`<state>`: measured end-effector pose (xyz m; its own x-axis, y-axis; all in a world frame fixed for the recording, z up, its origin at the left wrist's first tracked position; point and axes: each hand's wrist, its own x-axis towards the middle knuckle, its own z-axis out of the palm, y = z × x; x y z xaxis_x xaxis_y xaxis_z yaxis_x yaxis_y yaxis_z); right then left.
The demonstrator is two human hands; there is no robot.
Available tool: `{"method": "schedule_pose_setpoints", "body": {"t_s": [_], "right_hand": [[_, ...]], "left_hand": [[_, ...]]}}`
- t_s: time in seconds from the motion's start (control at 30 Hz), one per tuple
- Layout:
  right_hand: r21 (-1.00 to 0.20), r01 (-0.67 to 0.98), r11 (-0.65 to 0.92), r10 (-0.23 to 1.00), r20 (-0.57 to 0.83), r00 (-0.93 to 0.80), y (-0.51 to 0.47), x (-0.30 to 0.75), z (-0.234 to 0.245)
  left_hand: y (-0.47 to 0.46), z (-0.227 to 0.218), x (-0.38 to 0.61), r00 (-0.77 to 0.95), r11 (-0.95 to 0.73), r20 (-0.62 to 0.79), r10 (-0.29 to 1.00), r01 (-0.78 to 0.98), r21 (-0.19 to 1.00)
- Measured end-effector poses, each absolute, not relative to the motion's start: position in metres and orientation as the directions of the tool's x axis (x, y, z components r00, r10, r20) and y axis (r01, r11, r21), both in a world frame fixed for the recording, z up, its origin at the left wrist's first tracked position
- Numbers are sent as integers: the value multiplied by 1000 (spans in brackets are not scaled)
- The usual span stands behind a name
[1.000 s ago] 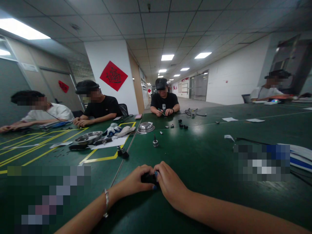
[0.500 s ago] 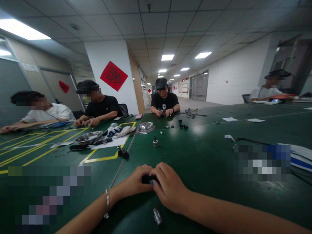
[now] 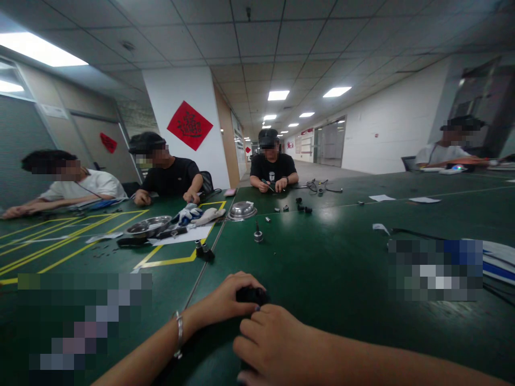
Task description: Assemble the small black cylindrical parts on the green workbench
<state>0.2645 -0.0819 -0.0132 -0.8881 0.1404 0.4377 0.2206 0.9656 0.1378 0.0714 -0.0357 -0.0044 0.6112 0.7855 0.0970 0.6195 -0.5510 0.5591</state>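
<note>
My left hand [image 3: 238, 292] is wrapped round a short black cylindrical part [image 3: 251, 295], whose far end shows past the fingers. Close in front of it, my right hand [image 3: 273, 340] has its fingers curled in above the green table [image 3: 341, 289]. Whatever may be in those fingers is hidden. Farther up the table stands a round metal fitting with a thin stem [image 3: 258, 235]. To its left are two black pieces with metal ends [image 3: 204, 250].
Metal bowls [image 3: 242, 210], gloves [image 3: 201, 214] and black parts lie beyond my hands. A cable [image 3: 418, 232] and a blue-white object [image 3: 499, 257] are at right. Across the table, a person in a black shirt [image 3: 276, 169] works; other people sit left and far right.
My right hand has drawn off the black part and come down toward me, over where a small metal piece lay. My left hand keeps its hold. A co-worker's hand moved toward the gloves.
</note>
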Motion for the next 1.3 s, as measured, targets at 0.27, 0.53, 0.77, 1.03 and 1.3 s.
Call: {"method": "schedule_pose_setpoints", "body": {"t_s": [0.27, 0.53, 0.77, 1.03, 1.3], "right_hand": [[60, 115, 992, 67, 524, -849, -78, 263, -24], [-581, 135, 803, 559, 653, -511, -60, 263, -24], [-524, 284, 803, 587, 611, -531, -61, 264, -20], [-570, 352, 742, 666, 570, -481, -59, 262, -20], [-557, 357, 750, 655, 553, -514, -58, 263, -15]], "left_hand": [[-38, 3, 73, 609, -532, 67, 790, 627, 569], [-36, -4, 72, 609, -556, 114, 785, 611, 563], [-37, -2, 74, 618, -565, 110, 778, 613, 553], [-34, -5, 75, 636, -589, 117, 762, 608, 532], [-32, -5, 72, 671, -607, 128, 730, 552, 572]]}}
